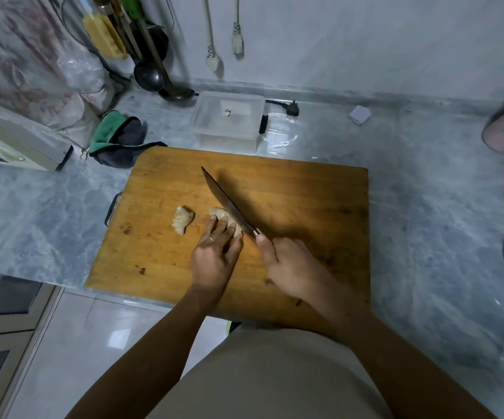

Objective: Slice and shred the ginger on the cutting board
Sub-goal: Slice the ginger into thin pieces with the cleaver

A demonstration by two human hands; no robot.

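Grey marble worktop point(426, 207) carries the wooden cutting board point(290, 192). Right hand point(290, 264) grips the knife point(229, 204), blade against the ginger point(225, 219) mid-board; left hand point(214, 252) presses it with straight fingers. A second ginger piece point(182, 219) lies just left.

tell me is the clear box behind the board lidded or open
Lidded, as far as the picture shows: a flat translucent lid covers the clear box, with a dark clip at its right side. Its contents cannot be told.
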